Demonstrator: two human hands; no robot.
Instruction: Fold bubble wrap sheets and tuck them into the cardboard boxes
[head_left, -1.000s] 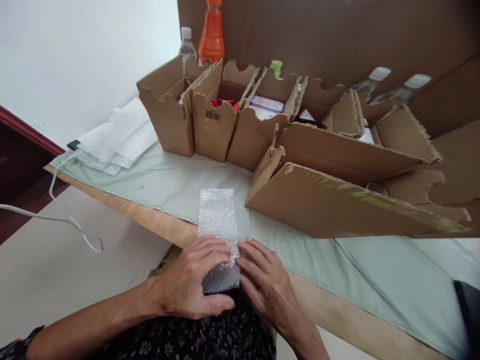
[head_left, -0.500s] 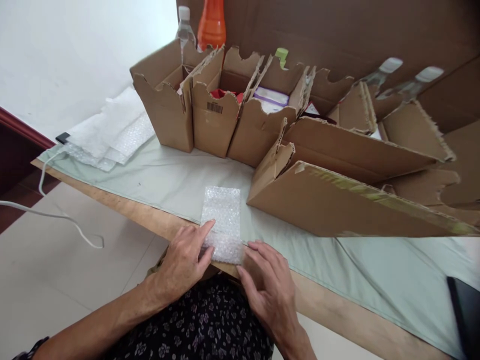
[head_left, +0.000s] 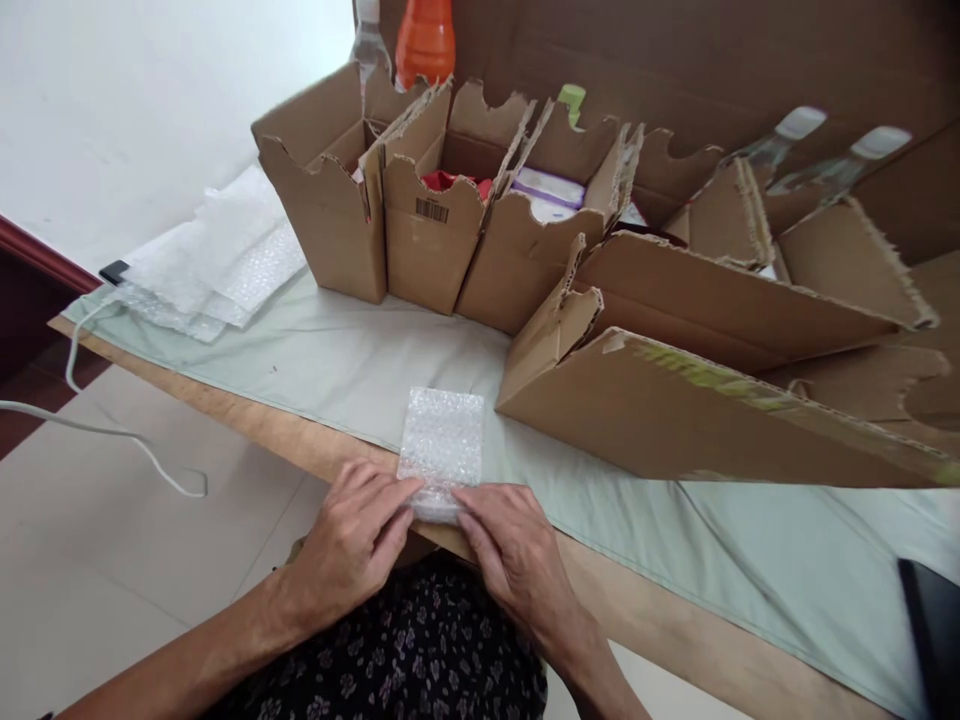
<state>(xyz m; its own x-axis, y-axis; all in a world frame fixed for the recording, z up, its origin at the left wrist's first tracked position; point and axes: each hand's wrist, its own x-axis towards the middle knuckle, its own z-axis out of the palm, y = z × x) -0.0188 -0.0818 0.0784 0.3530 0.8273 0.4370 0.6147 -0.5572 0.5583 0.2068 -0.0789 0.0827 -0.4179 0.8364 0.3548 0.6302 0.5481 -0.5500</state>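
And here at the front edge of the table [head_left: 262, 418], both hands are on the strip of bubble wrap [head_left: 444, 430]! The left hand [head_left: 356, 545] has its thumb and forefinger drawn narrow on the near left corner, and the right hand [head_left: 517, 550] mirrors it on the near right, the two pinching the folded end between them. The far part of the strip lies flat on the pale green cloth [head_left: 352, 350], just left of the big open cardboard box [head_left: 675, 410]. Over on the left, a loose stack of bubble wrap sheets [head_left: 225, 255] sits near the wall, a white cable [head_left: 97, 425] trailing below. Behind, cut-down cardboard bins [head_left: 427, 240] stand side by side, one with a barcode on its front, another holding a purple-and-white packet [head_left: 551, 190]. An orange bottle [head_left: 425, 45] rises at the back, clear bottles with white caps [head_left: 801, 122] lean to the right, and down at the right edge there's a dark, flat object [head_left: 934, 620], perhaps a phone or tablet, cropped too tightly to say.
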